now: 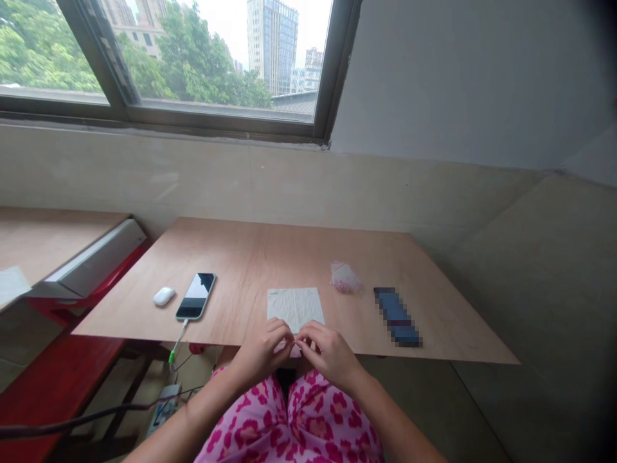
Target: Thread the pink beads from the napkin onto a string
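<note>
My left hand [272, 347] and my right hand [325, 350] meet at the table's near edge, fingertips pinched close together. Whatever is between the fingertips is too small to make out. A bit of pink [288, 351] shows just below the fingers; its kind is unclear. Right beyond my hands a white, slightly creased sheet [295, 305] lies flat on the wooden table [241, 257], its near edge partly hidden by my fingers. Farther back to the right lies a clear plastic bag [345, 278] with small pink pieces in it.
A phone [196, 296] with a white charging cable [180, 339] lies at the left, beside a white rounded case [164, 296]. To the right is a dark, pixelated oblong item [398, 317]. A red bench [53, 392] and another table [58, 231] stand at the left. A window is ahead.
</note>
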Tool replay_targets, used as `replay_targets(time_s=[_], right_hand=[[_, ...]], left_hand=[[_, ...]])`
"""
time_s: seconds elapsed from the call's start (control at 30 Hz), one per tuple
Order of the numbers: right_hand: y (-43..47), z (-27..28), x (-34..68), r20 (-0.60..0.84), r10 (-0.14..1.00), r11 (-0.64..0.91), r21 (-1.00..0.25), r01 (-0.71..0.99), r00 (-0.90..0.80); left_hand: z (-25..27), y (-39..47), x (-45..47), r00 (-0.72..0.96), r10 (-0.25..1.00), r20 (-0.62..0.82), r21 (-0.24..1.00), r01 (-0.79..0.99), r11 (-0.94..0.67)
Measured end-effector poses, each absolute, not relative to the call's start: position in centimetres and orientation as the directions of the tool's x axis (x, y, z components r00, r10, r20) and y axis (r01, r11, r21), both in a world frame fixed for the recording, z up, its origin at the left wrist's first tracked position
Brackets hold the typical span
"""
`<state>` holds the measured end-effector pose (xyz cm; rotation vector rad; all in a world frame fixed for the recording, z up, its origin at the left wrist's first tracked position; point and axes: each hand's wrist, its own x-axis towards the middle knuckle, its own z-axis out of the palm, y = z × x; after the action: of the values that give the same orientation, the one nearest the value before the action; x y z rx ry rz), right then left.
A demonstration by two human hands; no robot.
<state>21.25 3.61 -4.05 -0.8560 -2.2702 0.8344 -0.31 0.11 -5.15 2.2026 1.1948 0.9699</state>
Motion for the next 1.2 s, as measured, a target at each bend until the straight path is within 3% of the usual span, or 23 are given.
replay_targets(time_s=[0.37, 1.2], right_hand=[[3.3, -3.7, 21.6, 0.287, 0.709, 0.638, -0.650, 0.412, -0.645], [3.1, -3.7, 21.3, 0.295, 0.813, 0.568, -0.592, 0.572, -0.503]], left_hand=[[-5.6, -0.2, 0.3, 0.438, 0.812, 0.385, 0.602, 0.548, -0.581], [-6.3, 0.8, 0.3, 0.378, 0.871, 0.314, 0.686, 0.543, -0.483]])
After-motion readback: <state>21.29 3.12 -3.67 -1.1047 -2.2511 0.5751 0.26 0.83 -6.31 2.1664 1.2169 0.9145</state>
